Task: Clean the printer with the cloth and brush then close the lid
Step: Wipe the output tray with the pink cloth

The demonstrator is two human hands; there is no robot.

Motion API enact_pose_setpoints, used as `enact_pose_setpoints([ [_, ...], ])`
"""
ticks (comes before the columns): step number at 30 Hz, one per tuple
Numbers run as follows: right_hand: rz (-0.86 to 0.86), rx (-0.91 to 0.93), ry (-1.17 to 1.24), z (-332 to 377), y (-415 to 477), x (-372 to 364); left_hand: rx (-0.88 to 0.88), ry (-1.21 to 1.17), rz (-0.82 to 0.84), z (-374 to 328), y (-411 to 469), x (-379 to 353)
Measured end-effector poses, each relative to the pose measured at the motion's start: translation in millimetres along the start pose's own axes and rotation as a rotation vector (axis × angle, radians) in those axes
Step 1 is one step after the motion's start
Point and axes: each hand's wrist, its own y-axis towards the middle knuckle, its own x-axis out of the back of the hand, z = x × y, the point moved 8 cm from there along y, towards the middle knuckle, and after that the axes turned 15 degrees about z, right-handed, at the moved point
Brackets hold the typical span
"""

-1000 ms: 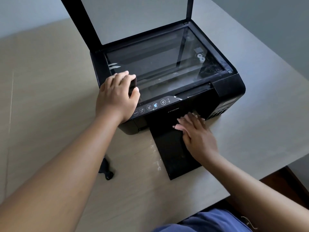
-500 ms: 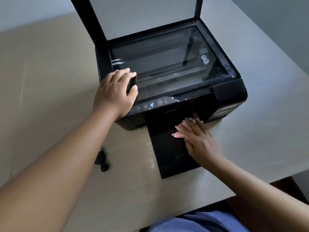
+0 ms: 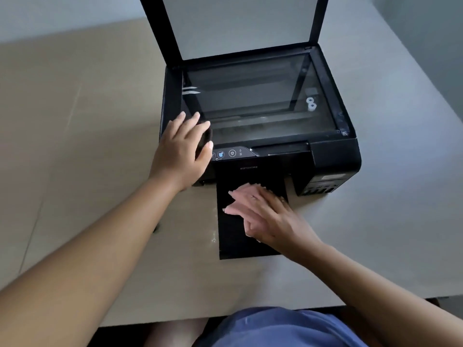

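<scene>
Printer (image 3: pixel 333 156), a black all-in-one, stands on the tabletop (image 3: pixel 75 121) nearer the far and right edges. Its lid (image 3: pixel 160 28) is raised upright above the bare scanner glass (image 3: pixel 250 96). Faint lettering (image 3: pixel 248 168) on the front panel reads EPSON. The control panel (image 3: pixel 231 154) shows round icons, and the label (image 3: pixel 333 176) at the front right corner is too small to read.

The output tray (image 3: pixel 240 241) lies extended toward the near edge. The left hand (image 3: pixel 179 156) rests on the printer's front left corner, its fingers fanned and its thumb and forefinger pinching a small black object (image 3: pixel 206 137); whether that is cloth or brush cannot be told. The right hand (image 3: pixel 270 219) lies flat on the tray, fingers straight and blurred.

Half a second ago the left fingers were curled closer over the object, and the right fingertips sat further from the tray's left side. A dark item on the tabletop, then visible, is now almost hidden behind the left forearm.
</scene>
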Motion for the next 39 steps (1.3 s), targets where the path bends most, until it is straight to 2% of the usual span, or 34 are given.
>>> enact_pose_setpoints([
  [3,-0.033,-0.137,0.106,-20,-14,0,-0.105,0.081,-0.118,-28,-45,-14],
  [5,-0.049,-0.247,0.088,-35,-21,-3,-0.15,0.142,-0.129,-44,-71,-34],
  [9,-0.09,-0.316,0.024,-45,-29,-3,-0.226,0.272,-0.101,-62,-93,-71],
  [12,-0.137,-0.286,0.079,-46,-32,2,-0.194,0.297,0.009,-65,-85,-90],
  [16,-0.048,-0.247,0.261,-46,-27,6,-0.083,0.162,0.167,-65,-68,-98],
  [21,0.007,-0.289,0.592,-45,-23,28,-0.052,-0.074,0.139,-56,-73,-80],
  [23,0.029,-0.317,0.726,-39,-21,36,0.023,-0.254,0.126,-44,-80,-72],
  [25,0.079,-0.304,0.753,-30,-14,45,0.203,-0.491,0.149,-23,-91,-67],
  [27,0.099,-0.262,0.759,-19,-3,54,0.284,-0.73,0.192,-10,-104,-66],
  [30,0.126,-0.199,0.863,6,18,56,0.347,-0.997,0.09,2,-127,-53],
  [32,0.179,-0.183,0.939,25,32,48,0.413,-1.053,-0.005,14,-142,-45],
  [39,0.349,-0.116,1.062,98,93,-1,0.689,-0.934,-0.28,76,-215,-31],
])
